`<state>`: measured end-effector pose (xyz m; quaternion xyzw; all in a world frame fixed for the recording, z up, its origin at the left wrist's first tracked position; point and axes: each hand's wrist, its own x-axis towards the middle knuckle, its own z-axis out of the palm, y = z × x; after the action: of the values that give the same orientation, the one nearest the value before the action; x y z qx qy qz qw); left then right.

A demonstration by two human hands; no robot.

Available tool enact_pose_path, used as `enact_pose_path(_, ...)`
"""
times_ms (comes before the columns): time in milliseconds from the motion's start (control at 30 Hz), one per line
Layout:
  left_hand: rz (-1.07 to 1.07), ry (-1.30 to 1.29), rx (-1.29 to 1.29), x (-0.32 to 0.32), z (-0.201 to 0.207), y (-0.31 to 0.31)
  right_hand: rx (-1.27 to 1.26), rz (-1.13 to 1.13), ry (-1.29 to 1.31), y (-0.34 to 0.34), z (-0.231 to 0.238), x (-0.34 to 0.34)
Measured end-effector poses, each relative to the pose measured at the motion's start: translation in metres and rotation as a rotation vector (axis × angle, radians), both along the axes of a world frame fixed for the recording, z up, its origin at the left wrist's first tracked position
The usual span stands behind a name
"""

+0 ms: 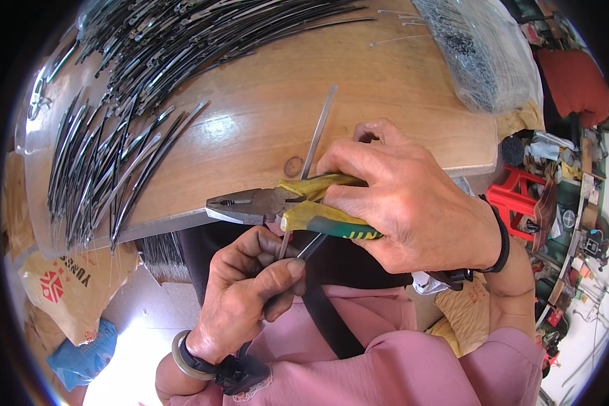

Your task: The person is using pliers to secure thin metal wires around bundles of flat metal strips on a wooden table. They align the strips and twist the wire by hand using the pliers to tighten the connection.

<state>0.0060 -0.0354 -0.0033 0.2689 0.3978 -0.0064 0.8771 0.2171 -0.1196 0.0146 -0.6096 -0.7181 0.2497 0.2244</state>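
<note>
My right hand (413,196) is closed around the yellow and green handles of a pair of combination pliers (247,205). The jaws point left, over the table's front edge, and look closed at the tip. Just below them my left hand (240,291) pinches slender metal pieces between thumb and fingers. One is a flat grey metal strip (321,122) that seems to run up past the pliers and over the tabletop; the pliers hide its middle. A second thin shiny piece (310,246) slants up from my left thumb toward the handles. I cannot tell whether the pliers grip either.
A wooden table (264,115) carries a large heap of dark slender strips (176,54) and a smaller bundle (108,169). Thin looped wires lie by a clear plastic bag (474,61). A red stool (517,196) stands right; a tan sack (68,291) sits lower left.
</note>
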Motion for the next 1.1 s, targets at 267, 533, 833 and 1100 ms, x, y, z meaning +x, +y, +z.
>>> enact_pose_path(267, -0.053, -0.061, -0.035, -0.004, 0.011, 0.019, 0.078, -0.003, 0.002, -0.003, 0.002, 0.001)
enact_pose_path(533, -0.37, 0.07, -0.02, 0.003, 0.027, 0.033, 0.192, 0.008, 0.048, -0.005, 0.008, -0.01)
enact_pose_path(833, -0.113, -0.014, -0.205, 0.0, 0.013, 0.014, 0.322, -0.053, -0.073, -0.005, 0.0, -0.014)
enact_pose_path(1100, 0.111, -0.076, 0.244, 0.0, 0.007, 0.003, 0.065, -0.388, 0.13, -0.051, 0.0, -0.013)
